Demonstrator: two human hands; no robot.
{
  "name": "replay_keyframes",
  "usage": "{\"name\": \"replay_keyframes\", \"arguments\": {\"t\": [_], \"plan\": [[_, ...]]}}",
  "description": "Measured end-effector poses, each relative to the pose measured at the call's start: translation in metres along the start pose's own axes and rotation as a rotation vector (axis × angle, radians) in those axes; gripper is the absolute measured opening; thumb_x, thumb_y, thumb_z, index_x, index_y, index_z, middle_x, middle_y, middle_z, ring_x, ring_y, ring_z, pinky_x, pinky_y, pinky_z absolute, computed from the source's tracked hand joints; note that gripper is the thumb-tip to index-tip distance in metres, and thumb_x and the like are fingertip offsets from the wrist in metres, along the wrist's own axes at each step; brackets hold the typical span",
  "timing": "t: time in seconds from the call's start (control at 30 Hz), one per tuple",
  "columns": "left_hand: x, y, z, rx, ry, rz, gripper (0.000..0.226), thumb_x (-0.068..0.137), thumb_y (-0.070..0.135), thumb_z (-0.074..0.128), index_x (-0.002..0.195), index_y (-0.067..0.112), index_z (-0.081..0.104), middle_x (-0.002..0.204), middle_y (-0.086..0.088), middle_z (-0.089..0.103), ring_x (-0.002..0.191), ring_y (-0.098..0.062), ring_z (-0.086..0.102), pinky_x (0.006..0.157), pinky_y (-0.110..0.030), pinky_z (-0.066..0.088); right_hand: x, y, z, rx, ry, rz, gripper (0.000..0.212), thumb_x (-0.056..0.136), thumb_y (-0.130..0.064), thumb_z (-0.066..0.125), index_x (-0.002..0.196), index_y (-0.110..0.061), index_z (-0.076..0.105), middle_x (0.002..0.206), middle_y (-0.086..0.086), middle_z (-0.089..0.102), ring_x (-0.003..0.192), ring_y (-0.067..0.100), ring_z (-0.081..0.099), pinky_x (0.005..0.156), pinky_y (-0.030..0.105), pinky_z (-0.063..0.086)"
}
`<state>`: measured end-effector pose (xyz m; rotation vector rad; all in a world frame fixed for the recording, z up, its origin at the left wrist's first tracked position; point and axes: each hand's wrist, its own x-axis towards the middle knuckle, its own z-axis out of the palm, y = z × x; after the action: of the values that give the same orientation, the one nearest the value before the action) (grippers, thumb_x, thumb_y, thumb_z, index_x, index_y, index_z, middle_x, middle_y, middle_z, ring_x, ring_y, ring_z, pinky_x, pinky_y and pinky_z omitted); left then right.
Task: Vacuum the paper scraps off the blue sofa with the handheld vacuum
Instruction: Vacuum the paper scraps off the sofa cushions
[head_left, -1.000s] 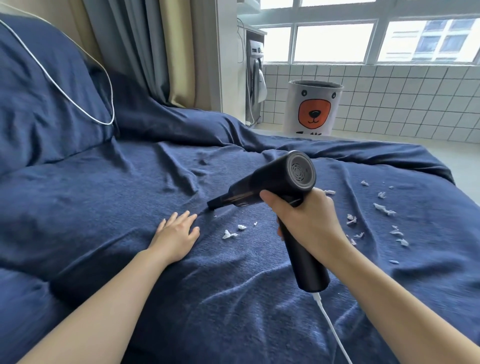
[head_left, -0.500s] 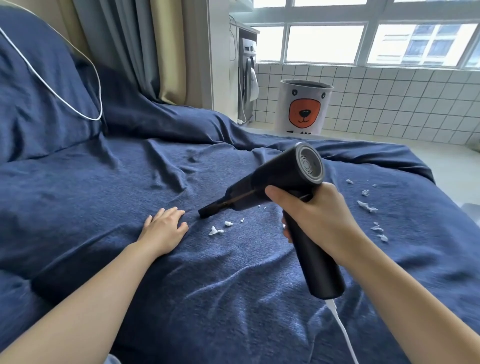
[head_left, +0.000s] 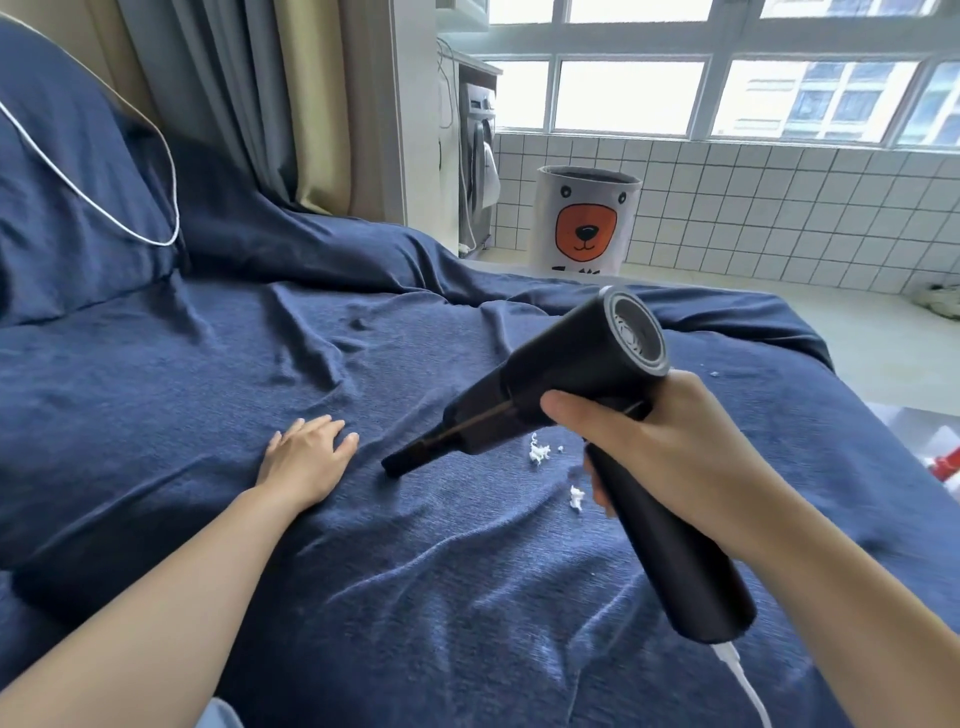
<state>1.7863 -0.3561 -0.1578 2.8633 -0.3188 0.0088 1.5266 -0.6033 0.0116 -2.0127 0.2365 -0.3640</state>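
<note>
Blue sofa (head_left: 218, 395) fabric is loose and wrinkled, which I read as the reason for the two-hand setup. My left hand (head_left: 306, 460) lies flat on the cover, fingers straight and spread, just left of the nozzle tip: likely pinning the cloth so suction doesn't lift it.

My right hand (head_left: 670, 457) is wrapped round the handheld vacuum (head_left: 566, 374) where barrel meets handle, thumb laid along the barrel. Barrel is tilted nose-down toward the left hand, so the narrow nozzle (head_left: 415, 457) meets the fabric at a shallow angle. Can't tell if the tip is touching or just above.

Paper scraps (head_left: 539, 453): one white clump on the fabric under the barrel, just behind the nozzle tip, a tiny fleck beside it. Second scrap (head_left: 575, 498) nearer me, close to the right-hand fingers. One speck (head_left: 714, 373) on the far side of the vacuum body. My arm hides whatever else lies on that side.

White cord (head_left: 740, 686) trails from the handle base toward me, clear of the scraps.

Judgement: job unfinished, since the nozzle sits past the nearest clump and must come back over it.
</note>
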Motion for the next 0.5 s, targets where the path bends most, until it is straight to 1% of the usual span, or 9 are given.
{"name": "replay_keyframes", "arguments": {"t": [0.07,0.13,0.2,0.27,0.33,0.4,0.5], "plan": [[0.001,0.004,0.001,0.003,0.017,-0.019,0.054,0.096,0.054,0.027,0.134,0.024,0.051,0.146,0.001,0.043,0.138,-0.026,0.032,0.114,-0.049,0.02,-0.003,0.003,-0.005,-0.01,0.023,-0.002,0.038,0.076,-0.043,0.078,0.063,-0.009,0.065,0.056,0.012,0.067,0.046,0.027,0.066,0.052,0.036,0.055],[0.002,0.013,0.002,-0.007,0.02,-0.041,0.05,0.096,0.052,0.028,0.129,0.024,0.054,0.144,0.001,0.045,0.136,-0.028,0.034,0.113,-0.05,0.022,-0.006,0.009,-0.012,-0.044,0.073,-0.006,0.04,0.073,-0.047,0.077,0.063,-0.01,0.066,0.058,0.015,0.069,0.049,0.03,0.069,0.058,0.04,0.059],[0.001,0.019,0.002,-0.01,0.029,-0.042,0.046,0.097,0.049,0.028,0.122,0.023,0.057,0.139,-0.001,0.049,0.132,-0.03,0.038,0.111,-0.05,0.025,-0.004,0.014,-0.018,-0.105,0.124,-0.006,0.041,0.075,-0.049,0.077,0.062,-0.012,0.066,0.057,0.013,0.07,0.051,0.026,0.07,0.059,0.036,0.058],[0.0,0.028,0.004,-0.016,0.039,-0.012,0.045,0.096,0.048,0.028,0.115,0.021,0.058,0.133,-0.002,0.053,0.127,-0.028,0.042,0.108,-0.05,0.028,-0.004,0.018,-0.024,-0.124,0.161,-0.001,0.039,0.079,-0.045,0.078,0.063,-0.012,0.065,0.058,0.013,0.071,0.048,0.023,0.07,0.054,0.029,0.053],[-0.002,0.043,0.006,-0.021,0.046,0.039,0.044,0.097,0.047,0.029,0.117,0.021,0.058,0.131,-0.001,0.054,0.125,-0.025,0.044,0.108,-0.047,0.03,-0.005,0.024,-0.03,-0.111,0.192,0.015,0.039,0.081,-0.042,0.078,0.065,-0.009,0.065,0.06,0.015,0.071,0.046,0.022,0.069,0.05,0.026,0.052],[-0.004,0.058,0.008,-0.011,0.044,0.08,0.044,0.098,0.046,0.033,0.125,0.02,0.055,0.135,0.0,0.052,0.128,-0.024,0.042,0.11,-0.044,0.027,-0.005,0.03,-0.035,-0.088,0.221,0.031,0.037,0.082,-0.04,0.079,0.067,-0.008,0.066,0.061,0.016,0.071,0.045,0.022,0.069,0.048,0.024,0.052],[-0.006,0.076,0.012,0.016,0.034,0.09,0.047,0.098,0.046,0.035,0.132,0.018,0.05,0.142,0.0,0.047,0.134,-0.026,0.036,0.113,-0.043,0.025,-0.004,0.038,-0.041,-0.095,0.255,0.045,0.039,0.082,-0.041,0.079,0.067,-0.007,0.066,0.06,0.015,0.071,0.046,0.022,0.069,0.053,0.028,0.054]]}}
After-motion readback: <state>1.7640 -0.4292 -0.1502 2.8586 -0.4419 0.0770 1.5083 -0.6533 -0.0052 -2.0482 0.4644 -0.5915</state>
